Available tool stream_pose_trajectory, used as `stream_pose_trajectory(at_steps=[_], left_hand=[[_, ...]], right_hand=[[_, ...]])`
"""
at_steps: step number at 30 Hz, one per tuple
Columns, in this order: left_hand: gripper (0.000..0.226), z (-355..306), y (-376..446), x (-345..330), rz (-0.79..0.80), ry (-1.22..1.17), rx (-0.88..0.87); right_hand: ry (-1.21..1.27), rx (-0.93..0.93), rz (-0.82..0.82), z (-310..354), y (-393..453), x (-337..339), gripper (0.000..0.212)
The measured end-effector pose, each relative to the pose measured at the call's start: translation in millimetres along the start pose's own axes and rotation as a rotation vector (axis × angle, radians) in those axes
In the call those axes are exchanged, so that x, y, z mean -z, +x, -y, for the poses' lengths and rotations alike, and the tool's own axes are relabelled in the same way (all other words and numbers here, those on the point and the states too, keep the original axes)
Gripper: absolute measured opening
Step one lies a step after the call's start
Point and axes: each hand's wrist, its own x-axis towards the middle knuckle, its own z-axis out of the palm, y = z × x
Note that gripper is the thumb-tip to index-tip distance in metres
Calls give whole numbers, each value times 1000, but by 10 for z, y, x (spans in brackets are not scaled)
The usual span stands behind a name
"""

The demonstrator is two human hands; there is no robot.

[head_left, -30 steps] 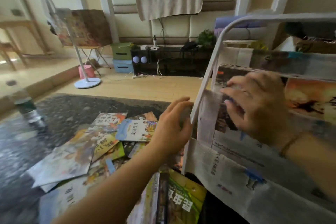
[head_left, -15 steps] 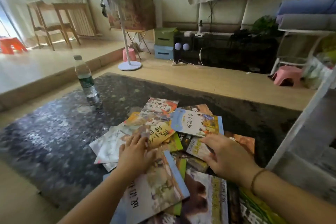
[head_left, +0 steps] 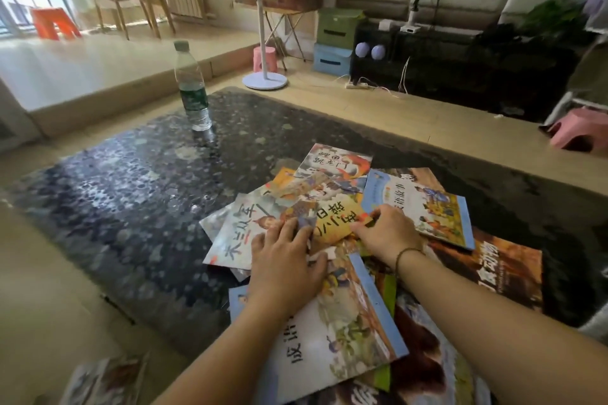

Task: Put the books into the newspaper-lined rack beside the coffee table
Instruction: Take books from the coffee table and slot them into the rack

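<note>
Grip left: left hand (head_left: 285, 268) flat, fingers straight and spread, pressing down on book pile, holding nothing.
Grip right: right hand (head_left: 388, 233) fingers curled at edge of yellow book (head_left: 339, 220), fingertips on its right edge; full pinch or only touch, cannot tell.
Worktop: dark speckled glossy coffee table (head_left: 131, 194), fills middle of view, carries all books and bottle.
Books: loose overlapping pile (head_left: 332, 240) on near-right part of worktop, covers facing up, fanned at different angles.
Blue-edged book near: large book (head_left: 339, 332) nearest camera, under left forearm, overhangs near edge of worktop.
Orange-brown book: big cover (head_left: 493, 270) at right of pile, partly under right forearm.
Blue-edged book far: cover (head_left: 424, 204) just right of right hand, lying on orange-brown book.
White book: cover (head_left: 243, 230) at left of pile, under left fingertips.
Red-white book: cover (head_left: 335, 161) at far end of pile.
Fan stand: white pole and round base (head_left: 265, 79) on floor beyond worktop.
Storage boxes: green over blue (head_left: 334, 43), against black low cabinet.
Stools: pink (head_left: 579, 133) far right, orange (head_left: 54, 21) far left.
Bottle: clear water bottle, green label (head_left: 193, 89), upright on far-left worktop, well apart from pile.
Wrist: thin dark bracelet (head_left: 406, 255) on right wrist.
</note>
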Motion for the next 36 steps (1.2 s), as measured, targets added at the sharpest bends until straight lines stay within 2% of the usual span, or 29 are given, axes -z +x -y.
stream_pose_trajectory(at_steps=[6,9,13,17,19,21,23,24,25,27,29,30,33,36], left_hand=[[58,-23,-5,28,-31,-17,-6],[56,-39,-26,39,-47,-13,-2],[61,-55,-25,76,-65,-9,-54],[60,-93,-71,114,-131,-75,-117],[55,-102,-138,139,-193,-131,-162],[51,-171,-181,185,-300,-152,-221],[42,-440,-234,303,-345,-307,-201],[35,-633,-277,403,-301,-449,-176],[25,-855,-324,555,-192,-622,-151],[11,-1260,-423,842,183,-877,-150],[14,-1596,-550,1101,561,-792,-288],[18,-1739,-604,1169,674,-712,-364],[29,-2014,-691,1168,768,-670,-491],[25,-2194,-778,1092,752,-870,-404]], right_hand=[[196,-45,-21,-10,-37,24,24],[203,-45,-109,-178,-57,181,19],[543,-187,-208,-590,-134,552,14],[605,-189,-361,-965,-404,982,13],[632,-177,-302,-1106,-595,1221,16],[544,-123,-161,-1201,-821,1434,15],[449,-39,-3,-1265,-1064,1609,15],[416,-4,61,-1293,-1191,1686,16],[393,31,107,-1321,-1314,1760,17],[392,105,172,-1382,-1545,1902,20],[347,195,190,-1454,-1726,2050,24],[329,220,185,-1497,-1801,2126,24],[325,225,111,-1685,-1990,2350,20],[357,159,31,-1913,-2158,2556,26]])
